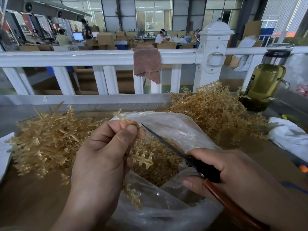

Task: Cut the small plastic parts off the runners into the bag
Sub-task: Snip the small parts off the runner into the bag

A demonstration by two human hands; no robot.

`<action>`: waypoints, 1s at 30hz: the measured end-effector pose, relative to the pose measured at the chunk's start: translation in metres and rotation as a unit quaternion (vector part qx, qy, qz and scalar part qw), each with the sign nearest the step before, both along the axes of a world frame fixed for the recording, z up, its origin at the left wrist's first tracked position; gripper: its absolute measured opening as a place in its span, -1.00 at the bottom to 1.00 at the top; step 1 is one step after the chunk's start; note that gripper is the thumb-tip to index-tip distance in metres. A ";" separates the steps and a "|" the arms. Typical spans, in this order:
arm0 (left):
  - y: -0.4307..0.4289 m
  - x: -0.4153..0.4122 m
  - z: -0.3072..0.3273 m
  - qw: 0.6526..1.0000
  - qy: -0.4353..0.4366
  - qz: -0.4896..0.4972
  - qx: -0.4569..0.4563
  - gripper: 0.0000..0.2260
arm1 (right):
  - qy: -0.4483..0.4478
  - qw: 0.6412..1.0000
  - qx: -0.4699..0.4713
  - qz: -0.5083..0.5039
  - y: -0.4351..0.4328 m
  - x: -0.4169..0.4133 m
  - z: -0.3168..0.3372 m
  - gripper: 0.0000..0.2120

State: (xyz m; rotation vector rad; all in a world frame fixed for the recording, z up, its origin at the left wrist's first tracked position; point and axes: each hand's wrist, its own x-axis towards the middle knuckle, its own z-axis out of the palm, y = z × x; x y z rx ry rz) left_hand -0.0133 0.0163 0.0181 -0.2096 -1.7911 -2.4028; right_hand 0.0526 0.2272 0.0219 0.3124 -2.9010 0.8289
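- Well, in the head view the left hand (103,155) has its thumb and fingers curled round a pale amber, comb-like plastic runner (143,160) and holds it over the mouth of the bag. One end of the runner sticks up above the fingertips, and the other juts out below the thumb.
- The right hand (230,170) grips dark-bladed scissors with reddish-brown handles (205,170). The blade tip lies just beside the left fingertips. Whether the blades are parted cannot be told.
- A clear, crinkled plastic bag (176,125) lies open on the brown table (33,197) between the hands, with a mass of small amber plastic parts (160,164) inside.
- A tangled heap of amber runners (46,142) lies left of the bag, and a second heap (216,112) lies behind it on the right.
- A glass bottle of olive-green liquid (266,80) stands at far right, near the second heap.
- A pinkish-brown cloth (146,64) hangs over a white railing (66,58) behind the table.
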 end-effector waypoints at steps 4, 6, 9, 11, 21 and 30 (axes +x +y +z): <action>0.000 0.001 0.000 1.000 0.009 0.001 -0.005 -0.86 | 0.003 1.000 -0.001 0.007 0.000 0.001 -0.001 -0.57; 0.001 0.000 -0.002 1.000 0.015 0.004 -0.019 -0.85 | 0.007 1.000 -0.001 0.010 0.000 0.001 -0.001 -0.57; 0.002 -0.001 -0.006 0.999 0.025 0.005 -0.041 -0.80 | 0.012 1.000 0.002 0.009 0.000 0.001 -0.002 -0.59; 0.002 -0.002 -0.007 0.999 0.027 0.002 -0.039 -0.82 | 0.023 1.000 0.000 0.002 0.000 0.001 -0.002 -0.57; 0.002 0.000 -0.008 0.999 0.021 -0.004 -0.038 -0.85 | 0.065 0.997 0.018 -0.025 -0.004 0.004 -0.001 -0.54; 0.005 0.003 -0.006 1.000 0.000 -0.009 -0.023 -0.92 | 0.049 0.998 0.020 -0.015 -0.006 0.005 0.002 -0.65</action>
